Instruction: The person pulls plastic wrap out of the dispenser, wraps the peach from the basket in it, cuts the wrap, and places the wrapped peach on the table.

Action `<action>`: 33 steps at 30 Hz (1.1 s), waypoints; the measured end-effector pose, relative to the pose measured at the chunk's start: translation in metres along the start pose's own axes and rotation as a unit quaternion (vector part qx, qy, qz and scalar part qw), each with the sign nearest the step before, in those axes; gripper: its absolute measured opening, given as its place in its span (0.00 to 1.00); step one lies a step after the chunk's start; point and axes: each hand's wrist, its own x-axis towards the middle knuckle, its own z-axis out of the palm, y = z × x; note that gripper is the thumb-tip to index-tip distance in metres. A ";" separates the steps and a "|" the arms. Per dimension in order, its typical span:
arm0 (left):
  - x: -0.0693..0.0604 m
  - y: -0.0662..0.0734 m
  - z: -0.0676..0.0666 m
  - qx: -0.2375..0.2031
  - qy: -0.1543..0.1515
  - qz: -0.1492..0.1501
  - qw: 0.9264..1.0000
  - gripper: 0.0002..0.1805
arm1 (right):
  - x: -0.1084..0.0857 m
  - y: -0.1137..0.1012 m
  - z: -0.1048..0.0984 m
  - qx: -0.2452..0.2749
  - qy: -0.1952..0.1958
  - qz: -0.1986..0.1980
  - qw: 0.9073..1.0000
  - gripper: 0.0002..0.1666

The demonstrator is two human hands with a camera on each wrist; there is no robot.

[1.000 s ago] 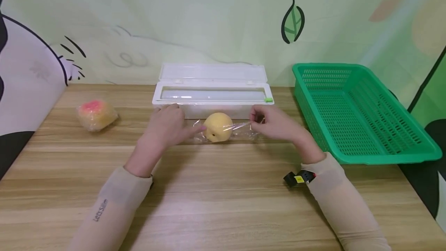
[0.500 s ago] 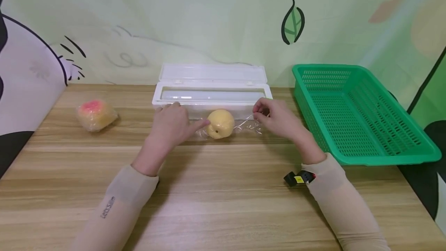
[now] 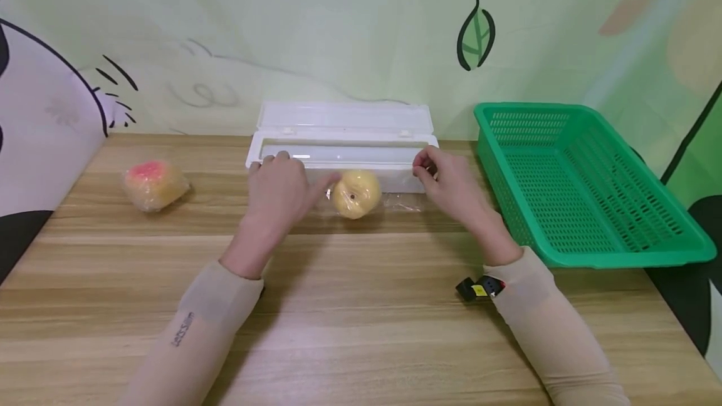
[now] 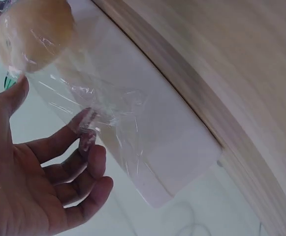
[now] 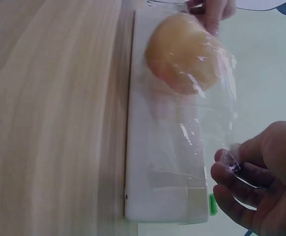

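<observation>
A round yellow fruit (image 3: pixel 356 194), peach-like with a small dark spot, lies against the front of a white cling film box (image 3: pixel 403 182) in the head view. Clear cling film (image 5: pixel 192 142) covers it and stretches to both hands. My left hand (image 3: pixel 277 188) is left of the fruit, its thumb pointing at the fruit's side; in the left wrist view its curled fingertips (image 4: pixel 87 130) hold the film. To the right, my right hand (image 3: pixel 451 185) pinches the film between thumb and fingers, as the right wrist view shows. The fruit's underside is hidden.
The box's lid (image 3: pixel 344 118) stands raised at the back, with the film roll (image 3: pixel 344 154) inside. A film-wrapped yellow and pink fruit (image 3: pixel 155 187) sits at the left on the wooden table (image 3: pixel 361 324). A green plastic basket (image 3: pixel 570 205) stands at the right.
Both hands have shifted away from me toward the box, rising with the film. The fruit has rolled slightly back toward the box, turning its dark spot upward. Basket and wrapped fruit are unchanged.
</observation>
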 end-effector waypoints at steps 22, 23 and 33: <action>0.008 0.010 -0.004 -0.043 -0.042 0.000 0.998 0.58 | 0.006 -0.001 0.009 0.002 0.076 0.019 0.997 0.02; 0.008 0.010 -0.005 -0.041 -0.041 -0.001 0.998 0.58 | 0.006 -0.001 0.009 0.004 0.078 0.022 0.997 0.02; 0.011 0.013 -0.007 -0.032 -0.034 -0.037 0.998 0.59 | 0.007 0.003 -0.008 0.024 0.006 0.063 0.998 0.04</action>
